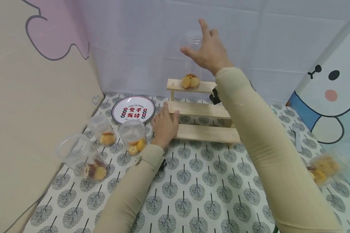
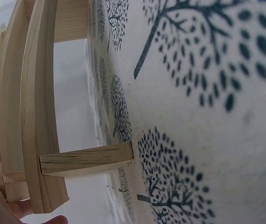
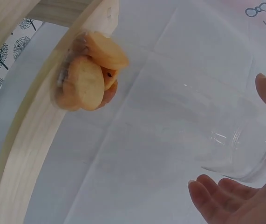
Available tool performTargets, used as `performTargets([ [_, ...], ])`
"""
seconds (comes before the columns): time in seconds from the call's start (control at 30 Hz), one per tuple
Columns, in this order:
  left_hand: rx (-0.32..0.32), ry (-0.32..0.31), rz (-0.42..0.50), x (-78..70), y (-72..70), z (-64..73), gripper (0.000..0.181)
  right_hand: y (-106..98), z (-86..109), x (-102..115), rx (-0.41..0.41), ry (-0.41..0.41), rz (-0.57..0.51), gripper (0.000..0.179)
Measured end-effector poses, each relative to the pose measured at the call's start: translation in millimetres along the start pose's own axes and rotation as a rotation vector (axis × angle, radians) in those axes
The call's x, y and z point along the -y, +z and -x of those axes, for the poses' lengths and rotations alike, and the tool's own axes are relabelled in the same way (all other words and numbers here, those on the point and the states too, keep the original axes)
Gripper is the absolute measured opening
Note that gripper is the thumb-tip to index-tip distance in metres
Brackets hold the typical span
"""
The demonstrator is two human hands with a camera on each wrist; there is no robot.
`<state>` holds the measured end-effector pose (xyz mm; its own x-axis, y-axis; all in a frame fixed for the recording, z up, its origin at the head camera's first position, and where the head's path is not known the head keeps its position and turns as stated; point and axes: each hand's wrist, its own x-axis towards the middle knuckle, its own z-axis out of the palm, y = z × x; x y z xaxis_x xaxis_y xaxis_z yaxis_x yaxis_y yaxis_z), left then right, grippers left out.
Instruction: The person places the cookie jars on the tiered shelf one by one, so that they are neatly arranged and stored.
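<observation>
A tall clear jar point(image 1: 192, 66) with round biscuits point(image 1: 190, 81) at its bottom stands on the top tier of a three-tier wooden shelf point(image 1: 204, 109). My right hand point(image 1: 211, 50) is beside the jar's upper part, thumb and fingers spread wide apart. In the right wrist view the fingertips point(image 3: 200, 189) and thumb lie on either side of the jar's lidded end, with a gap showing. My left hand point(image 1: 165, 127) rests at the shelf's left end, fingers extended along it. The left wrist view shows part of that hand beside the tier ends.
Left of the shelf are a white plate point(image 1: 133, 109) with red lettering and three clear jars of biscuits, including a tilted-looking tall jar point(image 1: 83, 155). At right lie a fork point(image 1: 297, 137) and another biscuit jar point(image 1: 328, 166). Curtains hang behind.
</observation>
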<state>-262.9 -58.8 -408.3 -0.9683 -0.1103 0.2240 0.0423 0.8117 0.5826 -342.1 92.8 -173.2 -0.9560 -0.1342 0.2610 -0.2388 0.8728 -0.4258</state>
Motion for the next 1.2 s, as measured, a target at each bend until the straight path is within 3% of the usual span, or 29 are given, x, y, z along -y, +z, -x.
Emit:
performTargets([
  [0.3, 0.050, -0.011, 0.008, 8.2, -0.3, -4.8, 0.079, -20, 35.5, -37, -0.033, -0.110, 0.034, 0.104],
  [0.57, 0.048, -0.018, 0.028, 14.9, -3.4, -8.7, 0.079, -41, 114.7, -101, 0.025, -0.164, 0.184, 0.094],
  [0.87, 0.037, -0.030, 0.041, 25.2, -6.6, -9.8, 0.081, -78, 204.9, -173, -0.020, -0.015, 0.316, 0.090],
  [1.03, 0.046, -0.021, 0.043, 24.9, -7.5, -10.3, 0.081, -99, 248.3, -222, -0.114, 0.128, 0.365, 0.093],
  [1.2, 0.047, -0.022, 0.033, 25.9, -8.0, -10.6, 0.081, -104, 286.2, -258, -0.208, 0.247, 0.319, 0.096],
])
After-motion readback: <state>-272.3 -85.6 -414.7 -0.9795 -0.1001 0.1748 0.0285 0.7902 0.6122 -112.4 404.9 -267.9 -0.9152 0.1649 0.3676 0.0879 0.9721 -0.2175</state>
